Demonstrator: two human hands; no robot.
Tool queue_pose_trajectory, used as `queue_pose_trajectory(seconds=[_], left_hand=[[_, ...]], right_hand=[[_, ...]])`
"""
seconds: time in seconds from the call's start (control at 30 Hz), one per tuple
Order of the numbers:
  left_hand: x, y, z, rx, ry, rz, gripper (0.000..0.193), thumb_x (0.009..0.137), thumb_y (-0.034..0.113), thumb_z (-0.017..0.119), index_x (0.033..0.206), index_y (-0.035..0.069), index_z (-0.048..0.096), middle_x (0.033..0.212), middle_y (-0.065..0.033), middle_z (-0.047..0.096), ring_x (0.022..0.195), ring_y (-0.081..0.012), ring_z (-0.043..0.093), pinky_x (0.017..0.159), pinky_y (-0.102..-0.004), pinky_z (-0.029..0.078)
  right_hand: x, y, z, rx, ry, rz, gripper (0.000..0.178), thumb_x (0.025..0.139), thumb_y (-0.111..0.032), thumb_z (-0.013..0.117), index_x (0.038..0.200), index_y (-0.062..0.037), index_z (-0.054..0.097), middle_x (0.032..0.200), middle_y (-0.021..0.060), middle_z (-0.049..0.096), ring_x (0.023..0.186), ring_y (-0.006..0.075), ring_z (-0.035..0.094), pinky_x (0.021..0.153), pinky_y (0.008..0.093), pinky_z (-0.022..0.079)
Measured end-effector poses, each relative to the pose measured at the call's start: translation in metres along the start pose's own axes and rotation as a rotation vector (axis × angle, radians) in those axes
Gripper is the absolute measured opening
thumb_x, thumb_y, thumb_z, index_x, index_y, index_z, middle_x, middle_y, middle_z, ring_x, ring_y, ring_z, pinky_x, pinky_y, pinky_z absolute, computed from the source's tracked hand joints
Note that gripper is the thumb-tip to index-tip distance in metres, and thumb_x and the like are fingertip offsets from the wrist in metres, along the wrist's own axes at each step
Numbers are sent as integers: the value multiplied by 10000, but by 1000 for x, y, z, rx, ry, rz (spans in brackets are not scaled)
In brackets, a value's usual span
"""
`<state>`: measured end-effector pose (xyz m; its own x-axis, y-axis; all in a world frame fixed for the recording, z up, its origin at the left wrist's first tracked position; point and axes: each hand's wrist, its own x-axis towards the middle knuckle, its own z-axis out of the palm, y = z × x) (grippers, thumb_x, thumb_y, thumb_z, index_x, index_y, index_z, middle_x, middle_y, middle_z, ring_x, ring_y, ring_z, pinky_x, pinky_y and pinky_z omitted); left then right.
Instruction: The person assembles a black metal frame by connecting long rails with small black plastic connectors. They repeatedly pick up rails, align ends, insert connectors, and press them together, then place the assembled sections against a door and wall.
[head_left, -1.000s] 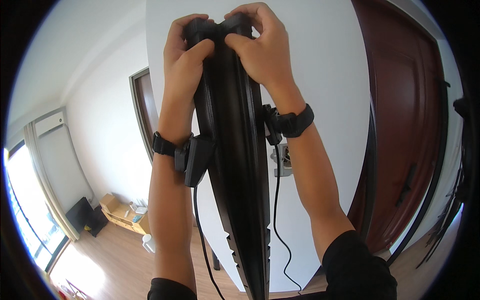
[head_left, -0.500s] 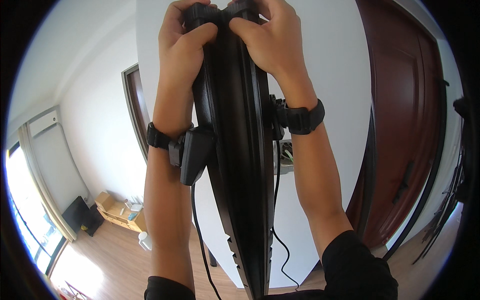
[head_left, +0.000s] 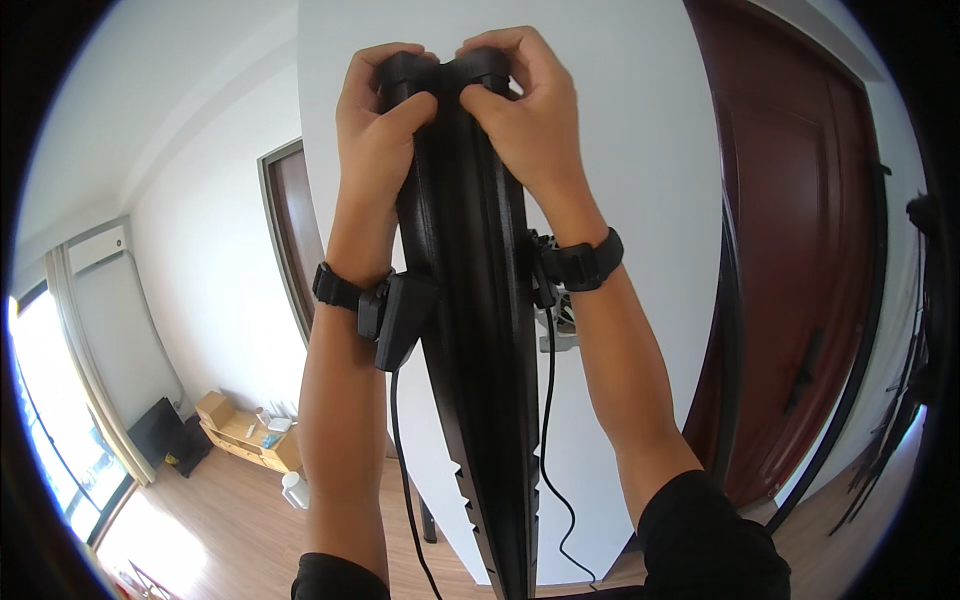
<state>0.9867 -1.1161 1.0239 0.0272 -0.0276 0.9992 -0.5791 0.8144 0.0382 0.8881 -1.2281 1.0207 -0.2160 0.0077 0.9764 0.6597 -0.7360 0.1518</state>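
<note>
A long black notched metal post (head_left: 465, 300) stands upright in front of me, with a groove running down its middle. Its top end carries a dark two-lobed cap (head_left: 410, 70). My left hand (head_left: 378, 125) is wrapped round the left lobe, thumb pressed on the front. On the right lobe, my right hand (head_left: 535, 120) grips the same way, its fingers curled over the top. Sawtooth notches line both lower edges of the post, and its foot runs out of view. Each wrist wears a black strap with a small device (head_left: 403, 320) and a hanging cable (head_left: 545, 440).
Behind the post is a white wall panel (head_left: 640, 200). A dark red door (head_left: 790, 240) stands at the right. At the far left are a window (head_left: 60, 410), a curtain, a low wooden cabinet (head_left: 245, 440) with small items and a white jug (head_left: 295, 490) on the wooden floor.
Both hands and the top of the post sit lower in the picture. My forearms have drawn a little closer together, and both hands keep their grip.
</note>
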Motion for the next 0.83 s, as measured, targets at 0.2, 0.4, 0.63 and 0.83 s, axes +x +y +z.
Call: queue_pose_trajectory(seconds=[0.2, 0.4, 0.63, 0.83], left_hand=[[-9, 2, 4, -26, 34, -45, 445, 782, -95, 589, 1210, 26, 607, 1103, -63, 658, 917, -123, 608, 812, -246, 497], [-4, -5, -4, -1, 15, -33, 443, 794, -92, 585, 1219, 28, 606, 1103, -66, 661, 913, -132, 621, 827, -251, 502], [13, 4, -18, 31, -23, -7, 476, 764, -80, 597, 1232, 1, 625, 1127, -100, 699, 932, -196, 660, 823, -280, 539], [14, -2, -17, 205, 17, 163, 477, 788, -48, 646, 1249, 74, 658, 1153, -78, 703, 1096, -208, 644, 976, -281, 493]], right_hand=[[-7, -3, 0, 35, -19, 48, 313, 772, -29, 651, 1084, -48, 628, 1012, 71, 674, 908, 192, 654, 823, 323, 532], [-5, 3, 0, 45, -86, 126, 292, 793, -69, 668, 1084, -56, 639, 944, 60, 667, 813, 165, 608, 747, 319, 517], [5, -10, 6, 64, -66, 91, 232, 817, -34, 657, 1048, -25, 640, 921, 73, 655, 832, 165, 611, 779, 310, 516], [8, 3, 3, 276, -196, 156, 380, 872, -31, 597, 1251, -42, 577, 1124, 108, 605, 1048, 173, 570, 969, 313, 480]])
